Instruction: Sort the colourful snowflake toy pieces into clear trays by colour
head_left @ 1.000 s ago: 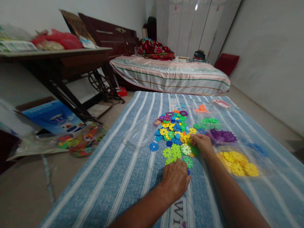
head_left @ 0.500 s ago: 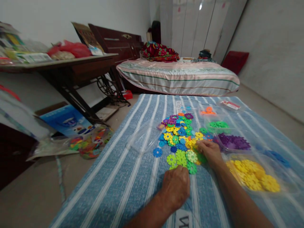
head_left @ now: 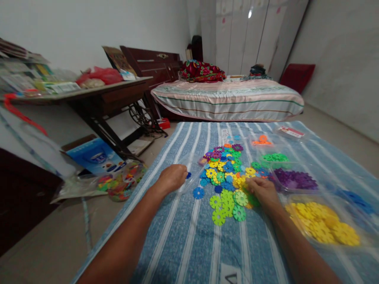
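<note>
A heap of colourful plastic snowflake discs (head_left: 211, 173) lies on the blue striped cloth. My left hand (head_left: 173, 177) is closed over the clear plastic tray (head_left: 194, 165) left of the heap, with a dark blue disc (head_left: 188, 175) at its fingertips. At the heap's right edge, my right hand (head_left: 262, 191) has its fingers pinched together beside yellow discs (head_left: 239, 181); whatever is between them is hidden. Light green discs (head_left: 226, 203) lie in front of the heap.
Clear tubs on the right hold yellow discs (head_left: 322, 223), purple discs (head_left: 294, 179), green discs (head_left: 275, 157), orange discs (head_left: 262, 141) and blue discs (head_left: 358, 201). A small box (head_left: 291, 132) sits at the far right. Beyond stands a bed (head_left: 227, 100); a sewing-machine table (head_left: 109, 92) is left.
My left hand has moved left and away from me, from the light green discs to the clear tray, where a dark blue disc now shows. My right hand has stayed by the heap.
</note>
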`<action>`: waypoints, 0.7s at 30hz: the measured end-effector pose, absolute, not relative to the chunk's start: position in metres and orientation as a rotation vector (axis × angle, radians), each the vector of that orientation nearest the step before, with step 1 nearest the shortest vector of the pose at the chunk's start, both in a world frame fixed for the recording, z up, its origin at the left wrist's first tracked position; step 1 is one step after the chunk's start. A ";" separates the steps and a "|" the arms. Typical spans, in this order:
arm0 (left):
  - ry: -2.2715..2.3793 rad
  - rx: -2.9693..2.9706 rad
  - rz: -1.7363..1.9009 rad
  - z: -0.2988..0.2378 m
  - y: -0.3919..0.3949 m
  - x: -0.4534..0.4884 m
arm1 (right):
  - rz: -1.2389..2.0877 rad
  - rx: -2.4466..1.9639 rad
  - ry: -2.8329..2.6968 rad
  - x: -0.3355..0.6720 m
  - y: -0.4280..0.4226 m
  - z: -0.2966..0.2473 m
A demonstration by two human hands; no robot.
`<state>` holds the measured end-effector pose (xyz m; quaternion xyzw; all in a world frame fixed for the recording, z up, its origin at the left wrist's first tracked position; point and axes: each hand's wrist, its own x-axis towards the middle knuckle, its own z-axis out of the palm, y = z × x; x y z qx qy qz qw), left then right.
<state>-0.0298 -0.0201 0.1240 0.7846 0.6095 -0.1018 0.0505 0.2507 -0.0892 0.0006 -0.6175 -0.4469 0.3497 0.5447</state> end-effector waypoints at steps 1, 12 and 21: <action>1.825 2.387 -0.375 0.123 -0.014 -0.032 | 0.830 -1.458 -1.057 0.251 -0.089 0.000; 1.924 2.308 -0.669 0.118 0.002 -0.031 | 0.852 -1.443 -1.046 0.251 -0.088 0.002; 1.468 2.531 -0.179 0.112 -0.040 0.008 | 0.847 -1.447 -1.034 0.251 -0.085 -0.004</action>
